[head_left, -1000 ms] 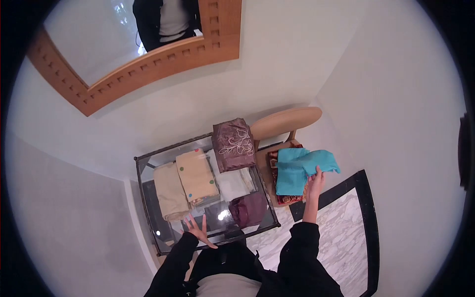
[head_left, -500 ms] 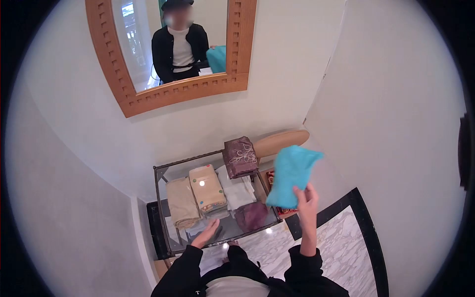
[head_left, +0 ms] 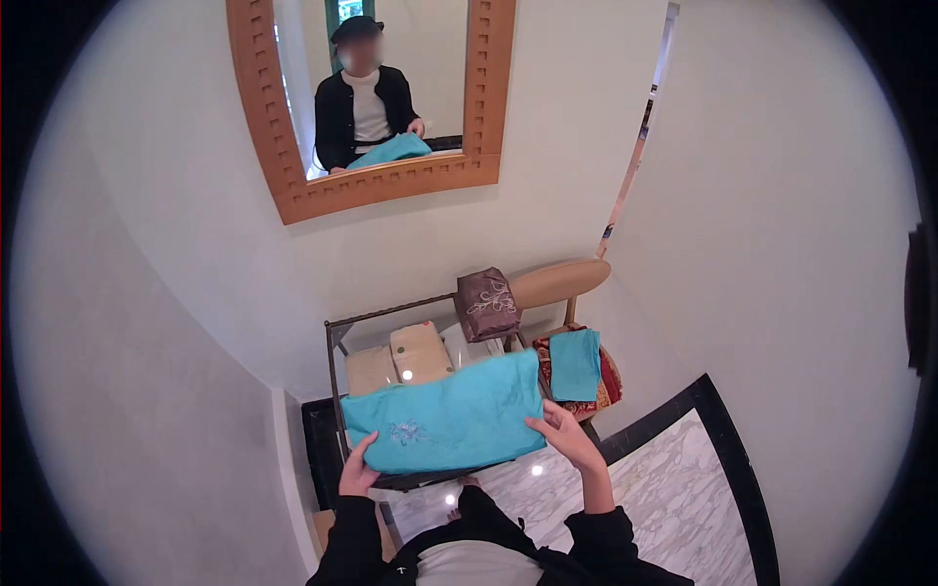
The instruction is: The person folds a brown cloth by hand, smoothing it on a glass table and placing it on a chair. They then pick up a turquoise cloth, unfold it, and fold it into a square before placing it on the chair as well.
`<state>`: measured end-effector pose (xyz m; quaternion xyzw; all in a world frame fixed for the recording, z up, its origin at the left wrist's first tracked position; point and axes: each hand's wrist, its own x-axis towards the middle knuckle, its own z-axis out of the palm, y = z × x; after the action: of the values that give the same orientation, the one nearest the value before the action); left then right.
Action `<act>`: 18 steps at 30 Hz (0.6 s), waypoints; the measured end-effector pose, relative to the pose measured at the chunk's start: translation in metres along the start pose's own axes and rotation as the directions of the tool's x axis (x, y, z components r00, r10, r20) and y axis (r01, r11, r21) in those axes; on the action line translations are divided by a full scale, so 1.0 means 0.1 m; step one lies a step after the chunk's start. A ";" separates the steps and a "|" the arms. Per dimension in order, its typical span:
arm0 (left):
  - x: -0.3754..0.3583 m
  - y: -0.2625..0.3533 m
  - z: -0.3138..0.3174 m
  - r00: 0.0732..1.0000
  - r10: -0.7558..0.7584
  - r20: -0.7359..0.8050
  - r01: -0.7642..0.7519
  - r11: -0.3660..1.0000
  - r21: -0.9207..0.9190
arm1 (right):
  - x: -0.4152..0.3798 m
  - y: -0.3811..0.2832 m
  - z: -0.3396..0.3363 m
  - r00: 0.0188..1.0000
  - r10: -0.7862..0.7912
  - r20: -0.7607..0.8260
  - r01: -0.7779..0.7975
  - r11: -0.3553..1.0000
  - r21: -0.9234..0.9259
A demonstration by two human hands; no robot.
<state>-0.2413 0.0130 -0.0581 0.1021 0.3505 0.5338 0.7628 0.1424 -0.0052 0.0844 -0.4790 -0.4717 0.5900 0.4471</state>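
A turquoise cloth [head_left: 469, 415] with a small pale embroidered flower near its left end is spread out above the glass-topped table. My left hand [head_left: 360, 471] is closed on its lower left corner, thumb on top. At its right edge my right hand [head_left: 567, 430] grips the cloth between thumb and fingers. Behind it, a beige folded cloth [head_left: 371, 371] and a cream dotted bundle [head_left: 420, 350] show partly on the table. The cloth hides most of the tabletop. To the right, a second turquoise cloth [head_left: 575, 365] lies folded on the chair's patterned seat.
A dark purple embroidered bundle [head_left: 489, 305] sits at the table's back right corner. The wooden chair back [head_left: 559, 281] stands beside it, near the wall. A wood-framed mirror [head_left: 391, 190] hangs above. Marble floor [head_left: 664, 488] with a black border lies at the right.
The turquoise cloth, folded in my right hand at the right before, is now opened out over the table. My left hand has taken its left corner. A turquoise piece now shows on the chair.
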 end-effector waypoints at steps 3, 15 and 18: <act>-0.18 0.24 0.23 0.998 0.064 -0.006 -0.062 0.979 0.193 | 0.06 0.41 -0.09 0.994 0.113 0.012 -0.112 0.993 -0.037; -0.98 0.27 1.94 0.698 0.576 0.425 -0.697 0.410 0.589 | 0.31 0.38 0.17 0.993 -0.092 -0.074 0.083 0.990 -0.118; -1.12 0.20 2.36 0.604 0.119 0.788 -0.773 -0.152 0.616 | 0.23 0.07 0.39 0.977 0.113 0.179 -0.182 0.881 0.436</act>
<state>-0.1246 -0.0262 0.1733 0.8284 0.3388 0.3467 0.2806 0.0997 0.0111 0.0784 -0.3520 -0.3162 0.7493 0.4633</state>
